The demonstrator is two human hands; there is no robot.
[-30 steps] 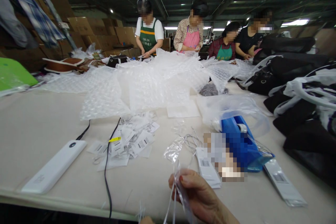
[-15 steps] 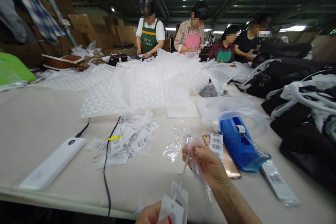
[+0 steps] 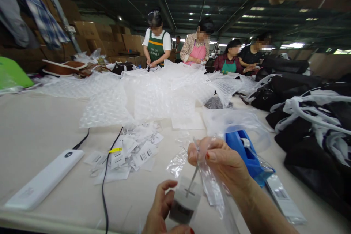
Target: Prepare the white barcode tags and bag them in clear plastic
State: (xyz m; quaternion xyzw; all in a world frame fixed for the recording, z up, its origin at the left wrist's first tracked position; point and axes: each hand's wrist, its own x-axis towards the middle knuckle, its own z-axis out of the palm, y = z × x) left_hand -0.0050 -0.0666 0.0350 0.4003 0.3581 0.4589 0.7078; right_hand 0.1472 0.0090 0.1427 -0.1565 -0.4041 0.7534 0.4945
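Across the long table (image 3: pixel 41 124) strewn with bubble wrap (image 3: pixel 153 91), our left hand (image 3: pixel 161 208) pinches a barcode tag (image 3: pixel 184 204) at the near edge. Our right hand (image 3: pixel 222 161) grips its string (image 3: pixel 192 180) and a thin clear bag (image 3: pixel 212 186); we judge the flimsy bag could slip or the string snag.

A thin, clear, glossy plastic sleeve (image 3: pixel 212 186) crinkles at 5 o'clock, beside a matt white paper hang tag (image 3: pixel 184 204) on a pale plastic string (image 3: pixel 192 180). The beige table top (image 3: pixel 35 128) looks smooth and matt. At 12 o'clock lie translucent, dimpled bubble-wrap sheets (image 3: pixel 153 91); at 3 o'clock, a glossy blue plastic tape dispenser (image 3: pixel 248 155); at 9 o'clock, a smooth white plastic power bank (image 3: pixel 44 179).
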